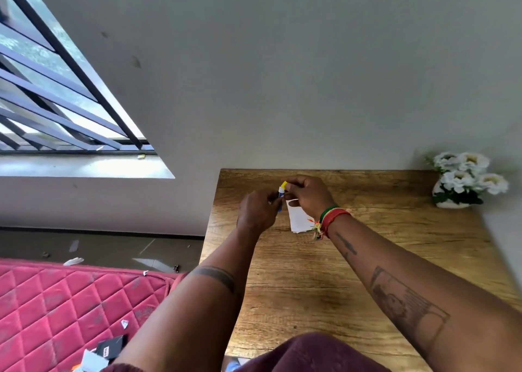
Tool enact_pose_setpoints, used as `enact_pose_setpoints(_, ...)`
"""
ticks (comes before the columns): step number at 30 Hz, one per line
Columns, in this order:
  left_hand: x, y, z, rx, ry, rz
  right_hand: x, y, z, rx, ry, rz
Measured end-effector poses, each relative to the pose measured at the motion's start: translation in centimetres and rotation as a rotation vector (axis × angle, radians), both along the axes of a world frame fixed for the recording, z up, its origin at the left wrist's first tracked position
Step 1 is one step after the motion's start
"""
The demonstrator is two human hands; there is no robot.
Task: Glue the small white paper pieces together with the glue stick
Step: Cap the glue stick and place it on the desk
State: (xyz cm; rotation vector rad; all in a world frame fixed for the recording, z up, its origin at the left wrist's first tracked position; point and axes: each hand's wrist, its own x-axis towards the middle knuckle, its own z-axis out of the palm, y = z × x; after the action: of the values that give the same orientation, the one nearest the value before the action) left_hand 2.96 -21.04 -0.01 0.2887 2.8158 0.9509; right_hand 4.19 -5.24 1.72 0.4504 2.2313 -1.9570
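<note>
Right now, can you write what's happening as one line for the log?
step: opening glue | left hand: holds glue stick | right hand: on yellow cap | paper: on table, under right hand

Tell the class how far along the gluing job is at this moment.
Done: nothing looks glued yet; the white paper pieces lie stacked on the wooden table. In hand: the left hand holds the glue stick body while the right hand grips its yellow end, seemingly the cap. Left: applying glue and pressing the pieces together.
</note>
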Motion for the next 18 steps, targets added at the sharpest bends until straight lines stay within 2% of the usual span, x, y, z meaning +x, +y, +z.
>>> enact_pose_setpoints(13,0.3,1.5,1.9,-0.030,0.052,-0.075,1.4,2.2,2.5,0.439,0.109,0.189)
enact_pose_setpoints(18,0.2,2.3,3.2,0.125,-0.040,0.008,2.7,2.5,3.0,0.611,0.223,0.312)
